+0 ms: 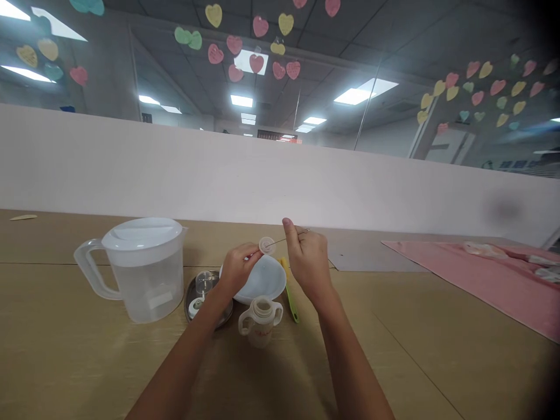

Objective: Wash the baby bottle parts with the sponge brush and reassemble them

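Note:
My left hand (pixel 237 267) pinches a small round translucent piece (pixel 266 245) by its edge, above a white bowl (pixel 262 281). My right hand (pixel 308 259) is closed round a thin wire tool (pixel 280 240), whose tip reaches the round piece. Below the bowl stands a two-handled bottle (pixel 261 326) with its mouth uncovered. Left of it, partly behind my left forearm, a metal tray (pixel 191 291) bears a clear cup-like part (pixel 204 282) and a white ring-shaped part (pixel 195 307). A green-handled brush (pixel 291 300) lies right of the bowl.
On the left stands a large lidded pitcher (pixel 151 280) of clear liquid, its handle pointing left. A pink cloth (pixel 472 274) with plastic-wrapped items (pixel 485 251) lies at the right. A white partition (pixel 219 175) runs along the back of the brown table (pixel 394 332).

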{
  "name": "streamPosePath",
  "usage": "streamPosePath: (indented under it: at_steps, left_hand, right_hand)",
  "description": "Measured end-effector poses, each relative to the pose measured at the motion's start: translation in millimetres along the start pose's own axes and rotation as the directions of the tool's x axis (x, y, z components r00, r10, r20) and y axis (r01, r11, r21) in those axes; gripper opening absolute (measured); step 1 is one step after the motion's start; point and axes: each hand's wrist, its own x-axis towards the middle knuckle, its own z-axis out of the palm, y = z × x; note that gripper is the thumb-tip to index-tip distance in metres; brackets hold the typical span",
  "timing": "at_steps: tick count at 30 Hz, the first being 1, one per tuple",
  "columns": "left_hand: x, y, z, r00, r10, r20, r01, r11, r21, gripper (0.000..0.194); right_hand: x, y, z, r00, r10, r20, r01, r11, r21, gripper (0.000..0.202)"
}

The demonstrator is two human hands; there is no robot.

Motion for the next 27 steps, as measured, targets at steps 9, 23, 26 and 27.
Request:
streamPosePath:
  at_steps: [9, 23, 26, 27]
  left_hand:
    - [1.1, 11.6, -5.9, 0.998, 0.051, 0.029, -0.05, 0.998, -0.023, 0.032]
    - [0.5, 21.4, -3.1, 0.985, 0.158, -0.069, -0.157, 0.987, 0.021, 0.03]
    - [0.5, 22.3, -3.1, 0.988, 0.145, -0.059, -0.143, 0.989, 0.031, 0.03]
    - [0.6, 22.3, -3.2, 0.988, 0.141, -0.06, -0.139, 0.99, 0.023, 0.03]
  right_hand:
    - [-0.2, -7.8, -25.0, 0.998, -0.026, -0.057, 0.026, 1.0, -0.006, 0.055]
    - [-5.4, -12.4, -44.5, 0.984, -0.071, -0.163, 0.046, 0.987, -0.156, 0.053]
    - [-5.8, -12.1, -47.9, 0.982, -0.074, -0.173, 0.045, 0.985, -0.167, 0.054]
    - [-6.0, -12.1, -48.9, 0.982, -0.075, -0.173, 0.046, 0.985, -0.167, 0.054]
